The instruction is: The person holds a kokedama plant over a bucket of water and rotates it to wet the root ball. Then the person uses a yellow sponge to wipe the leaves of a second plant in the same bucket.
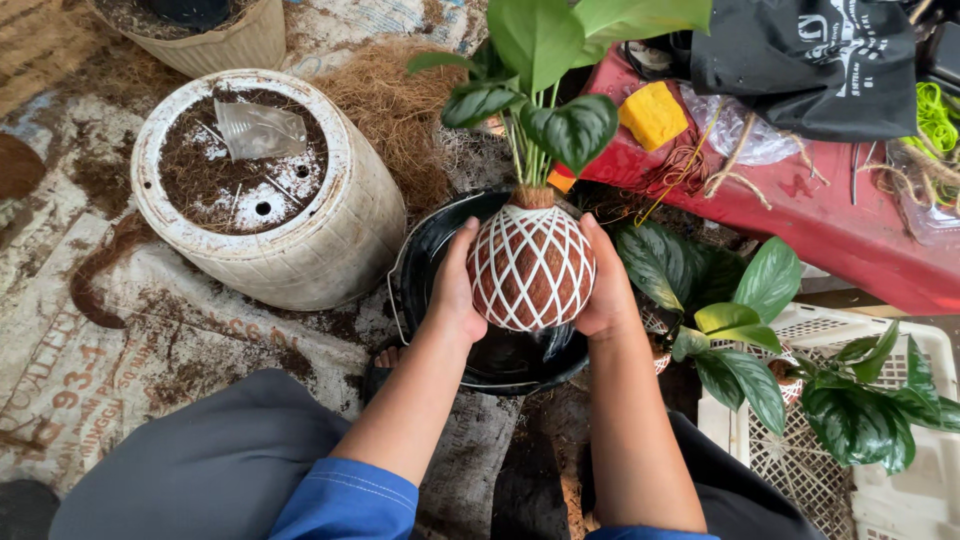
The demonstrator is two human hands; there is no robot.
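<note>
Left hand [455, 290] and right hand [605, 290] cup a netted fibre ball [531, 267] from both sides — grip closed round it, palms pressing, likely to keep the ball firm and its plant [545, 90] upright. It hangs over a black basin [420, 270] (probably to catch drips or crumbs). Left: an upturned white pot [300, 250]. Right: white crate [890, 480] of leafy plants. Beyond — a red bench [840, 230].

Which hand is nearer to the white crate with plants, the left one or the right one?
The right. The right hand holds the right side of the netted plant ball, just left of the white crate. The left hand holds the ball's far side, over the black basin.
</note>
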